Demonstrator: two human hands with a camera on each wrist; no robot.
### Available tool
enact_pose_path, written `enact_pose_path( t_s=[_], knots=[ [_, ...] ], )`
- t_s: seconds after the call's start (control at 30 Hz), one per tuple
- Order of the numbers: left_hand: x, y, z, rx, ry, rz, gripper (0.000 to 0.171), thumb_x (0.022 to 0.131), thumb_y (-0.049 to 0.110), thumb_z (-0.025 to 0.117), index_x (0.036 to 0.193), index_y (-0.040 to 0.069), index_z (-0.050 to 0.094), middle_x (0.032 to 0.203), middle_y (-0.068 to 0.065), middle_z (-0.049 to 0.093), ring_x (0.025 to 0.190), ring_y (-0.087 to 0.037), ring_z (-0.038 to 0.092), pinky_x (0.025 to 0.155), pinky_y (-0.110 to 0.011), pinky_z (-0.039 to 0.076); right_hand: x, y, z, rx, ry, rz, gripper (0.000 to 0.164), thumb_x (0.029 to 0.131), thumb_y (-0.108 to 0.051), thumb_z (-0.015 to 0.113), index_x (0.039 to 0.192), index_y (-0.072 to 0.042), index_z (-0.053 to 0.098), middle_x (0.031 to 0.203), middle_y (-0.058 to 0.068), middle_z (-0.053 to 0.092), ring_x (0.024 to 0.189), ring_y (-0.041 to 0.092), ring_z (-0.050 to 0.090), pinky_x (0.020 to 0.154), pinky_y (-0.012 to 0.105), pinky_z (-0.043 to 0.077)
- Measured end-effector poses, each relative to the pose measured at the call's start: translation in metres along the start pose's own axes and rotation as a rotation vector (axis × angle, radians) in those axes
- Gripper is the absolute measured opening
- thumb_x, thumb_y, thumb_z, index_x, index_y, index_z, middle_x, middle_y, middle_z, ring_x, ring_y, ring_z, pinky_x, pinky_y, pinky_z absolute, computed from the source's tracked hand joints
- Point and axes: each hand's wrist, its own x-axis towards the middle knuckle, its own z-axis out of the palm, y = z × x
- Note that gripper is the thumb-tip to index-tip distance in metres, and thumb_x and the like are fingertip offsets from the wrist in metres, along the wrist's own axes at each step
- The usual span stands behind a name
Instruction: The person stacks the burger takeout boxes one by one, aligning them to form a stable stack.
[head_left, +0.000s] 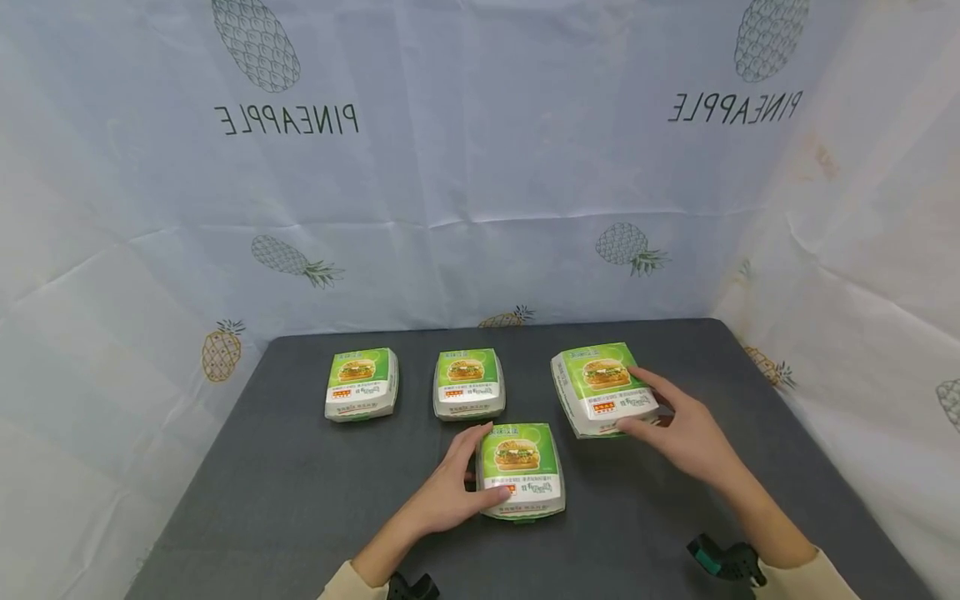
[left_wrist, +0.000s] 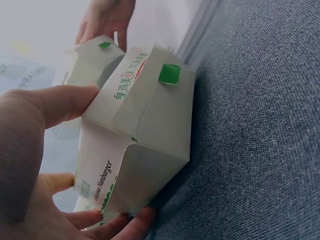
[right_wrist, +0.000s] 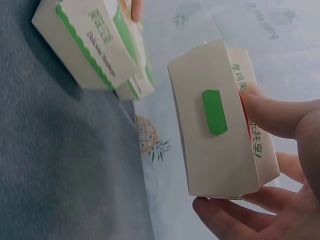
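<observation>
My left hand (head_left: pixel 442 493) grips a green-and-white hamburger box (head_left: pixel 521 465) at the front middle of the table. Its thumb lies on the lid's near left corner and its fingers are along the left side; the left wrist view shows the box's green tab (left_wrist: pixel 170 74) at the front. At the right, another hamburger box (head_left: pixel 597 387) is held by my right hand (head_left: pixel 686 437), thumb at the near corner and fingers on the right side. That box sits slightly turned and tilted, lid closed, its front tab (right_wrist: pixel 215 112) facing the right wrist camera.
Two more closed hamburger boxes stand in the back row, one at the left (head_left: pixel 362 383) and one in the middle (head_left: pixel 468 383), just behind the front box. The dark grey table (head_left: pixel 300 517) ends at a white pineapple-print curtain (head_left: pixel 465 167), which also hangs along both sides.
</observation>
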Motion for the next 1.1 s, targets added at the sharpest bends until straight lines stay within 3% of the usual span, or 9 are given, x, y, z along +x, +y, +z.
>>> enact_pose_path(
  t_s=[0.3,1.1],
  knots=[
    [0.001,0.002,-0.001,0.003,0.002,-0.009,0.092,0.092,0.040,0.076,0.161,0.009,0.025,0.161,-0.012,0.023,0.120,-0.021,0.053,0.090,-0.031,0.053,-0.007,-0.012,0.011,0.070,-0.040,-0.021,0.083,0.089,-0.032,0.082,0.157,-0.011,0.039,0.136,0.019,0.057,0.106,0.031,0.066,0.077,0.030,0.056],
    [0.000,0.001,-0.001,0.013,-0.010,-0.028,0.090,0.093,0.044,0.073,0.162,0.011,0.025,0.161,-0.011,0.023,0.125,-0.024,0.050,0.091,-0.033,0.053,-0.019,-0.011,0.048,0.180,-0.110,-0.071,0.082,0.085,-0.030,0.084,0.154,-0.011,0.044,0.141,0.016,0.055,0.102,0.018,0.064,0.077,0.033,0.057]
  ],
)
